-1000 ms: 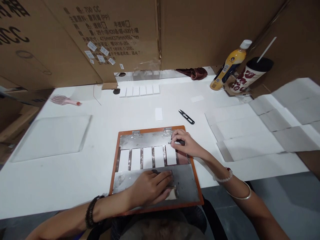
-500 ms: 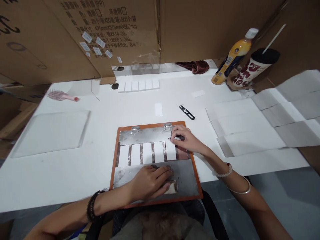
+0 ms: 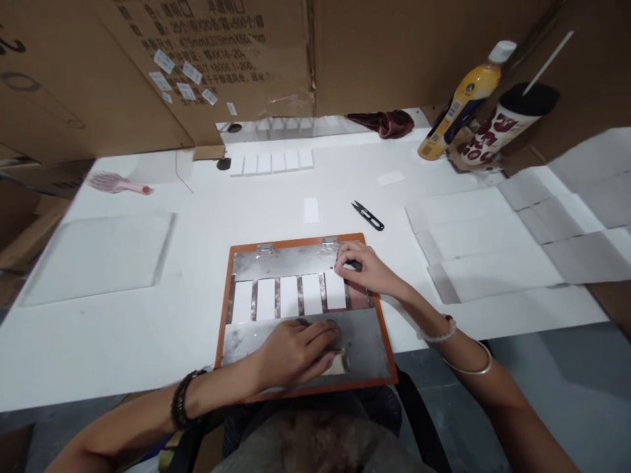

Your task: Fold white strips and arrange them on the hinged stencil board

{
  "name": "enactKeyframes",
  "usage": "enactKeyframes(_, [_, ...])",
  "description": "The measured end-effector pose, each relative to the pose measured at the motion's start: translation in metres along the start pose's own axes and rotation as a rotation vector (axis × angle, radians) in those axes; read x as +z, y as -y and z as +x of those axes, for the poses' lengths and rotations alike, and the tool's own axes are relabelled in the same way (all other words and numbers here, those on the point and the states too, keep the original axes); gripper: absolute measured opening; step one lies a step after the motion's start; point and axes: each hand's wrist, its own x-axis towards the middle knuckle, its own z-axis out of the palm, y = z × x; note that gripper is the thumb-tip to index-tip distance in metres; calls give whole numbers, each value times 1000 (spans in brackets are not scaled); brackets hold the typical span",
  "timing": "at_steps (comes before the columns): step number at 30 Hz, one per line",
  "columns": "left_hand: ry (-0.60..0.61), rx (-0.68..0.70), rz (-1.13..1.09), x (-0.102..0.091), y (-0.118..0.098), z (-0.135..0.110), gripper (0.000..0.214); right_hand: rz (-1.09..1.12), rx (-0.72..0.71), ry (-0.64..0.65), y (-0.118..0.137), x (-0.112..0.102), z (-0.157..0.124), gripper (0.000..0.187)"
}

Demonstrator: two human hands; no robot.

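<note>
An orange-edged board (image 3: 388, 341) with metal plates lies at the table's front edge. Several white cards (image 3: 266, 297) stand side by side in the slots between its upper plate (image 3: 276, 264) and lower plate (image 3: 367, 345). My left hand (image 3: 296, 351) lies flat over the lower plate, fingers stretched out, with a beige piece (image 3: 337, 364) by the thumb and something dark partly under the fingers. My right hand (image 3: 362, 268) is closed in a pinch at the top of the rightmost white card (image 3: 336, 292). A dark piece (image 3: 353, 265) shows inside its curled fingers; its kind is unclear.
Black thread snips (image 3: 367, 215) and a loose white card (image 3: 311, 210) lie behind the board. Further back is a row of white cards (image 3: 271, 163). A pink brush (image 3: 118, 184) and clear sheet (image 3: 98, 259) lie left; a bottle (image 3: 463, 102), cup (image 3: 513, 125) and grey-white sheets (image 3: 493, 243) right.
The view has tilted slightly, so the scene sits a little higher in the picture. Both hands keep practically the same places on the board, and the cards look unmoved.
</note>
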Motion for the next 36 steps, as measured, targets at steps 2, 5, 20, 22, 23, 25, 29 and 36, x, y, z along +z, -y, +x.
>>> enactKeyframes(2, [2,-1,12,0,0,0,31,-8,-4,-1,0,0,0,12])
enactKeyframes(5, [5,2,23,0,0,1,32,-16,-9,5,0,0,0,12])
enactKeyframes(20, [14,15,24,3,1,0,31,-96,15,60,8,-3,-2,13])
enactKeyframes(22, [6,21,22,2,1,1,31,-104,21,68,10,-3,-2,14])
enactKeyframes(23, [5,22,21,2,2,1,32,-108,23,72,10,-3,-2,14])
enactKeyframes(25, [8,21,21,1,2,1,32,-118,27,80,11,-4,-2,15])
enactKeyframes(29, [26,21,22,0,1,1,32,-138,27,90,11,-4,-2,14])
enactKeyframes(36, [94,-14,43,-3,0,4,39,-179,15,82,13,-3,-3,14])
